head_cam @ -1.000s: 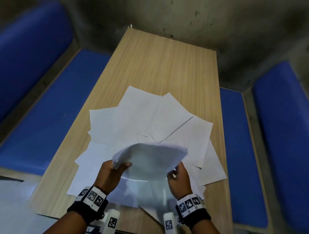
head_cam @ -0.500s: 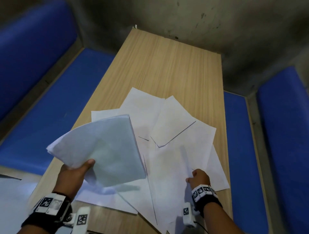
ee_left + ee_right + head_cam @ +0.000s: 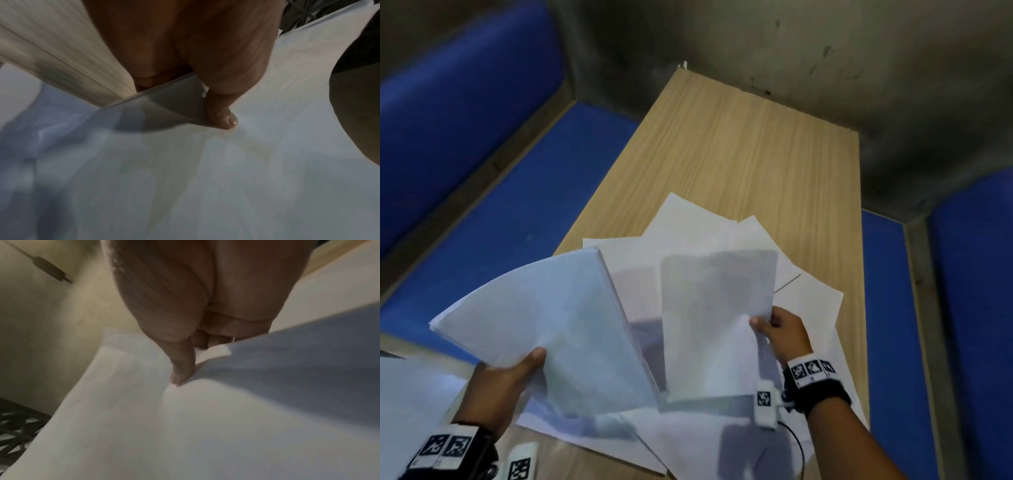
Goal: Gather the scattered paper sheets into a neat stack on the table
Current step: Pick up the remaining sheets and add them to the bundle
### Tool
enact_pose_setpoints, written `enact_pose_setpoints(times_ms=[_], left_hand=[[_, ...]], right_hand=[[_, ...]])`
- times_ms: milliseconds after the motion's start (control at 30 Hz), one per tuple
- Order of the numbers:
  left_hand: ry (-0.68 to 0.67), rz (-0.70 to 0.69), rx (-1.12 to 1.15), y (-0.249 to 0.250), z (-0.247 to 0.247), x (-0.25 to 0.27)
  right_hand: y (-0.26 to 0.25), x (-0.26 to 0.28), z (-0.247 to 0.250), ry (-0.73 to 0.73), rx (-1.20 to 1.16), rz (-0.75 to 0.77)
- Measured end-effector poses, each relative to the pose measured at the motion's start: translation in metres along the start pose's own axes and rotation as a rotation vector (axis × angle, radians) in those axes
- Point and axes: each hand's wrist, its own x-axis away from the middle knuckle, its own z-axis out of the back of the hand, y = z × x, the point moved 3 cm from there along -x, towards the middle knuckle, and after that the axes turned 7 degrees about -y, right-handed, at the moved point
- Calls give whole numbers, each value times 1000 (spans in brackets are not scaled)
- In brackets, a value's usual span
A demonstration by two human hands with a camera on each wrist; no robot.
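My left hand (image 3: 517, 370) holds a thin stack of white sheets (image 3: 544, 325) in the air over the table's near left corner, thumb (image 3: 223, 116) on top and fingers hidden beneath. My right hand (image 3: 774, 325) pinches the right edge of a single white sheet (image 3: 715, 325), lifted just right of the stack; the thumb (image 3: 182, 369) presses on its top face (image 3: 185, 426). Several more white sheets (image 3: 705, 236) lie fanned and overlapping on the wooden table (image 3: 739, 144) under both hands.
Blue padded benches run along the left (image 3: 500, 212) and right (image 3: 887, 308) of the table. A grey wall (image 3: 756, 41) closes the far end. The far half of the tabletop shows bare wood.
My left hand carried the stack out to the left and keeps it raised. My right hand went down to the loose sheets, took one by its edge and lifted it beside the stack.
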Motion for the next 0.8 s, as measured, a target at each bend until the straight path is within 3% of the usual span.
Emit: enact_pose_setpoints(times_ms=[100, 200, 500, 667, 800], left_hand=[[2, 0, -7, -7, 9, 0], [-2, 15, 12, -20, 16, -3], [45, 81, 69, -45, 33, -19], [55, 98, 127, -44, 27, -14], [53, 103, 78, -55, 26, -18]], right_hand=[[-21, -26, -24, 80, 72, 3], [-32, -49, -46, 141, 92, -86], [-49, -108, -86, 188, 164, -250], [-46, -112, -91, 207, 112, -278], [-41, -105, -77, 257, -116, -282]])
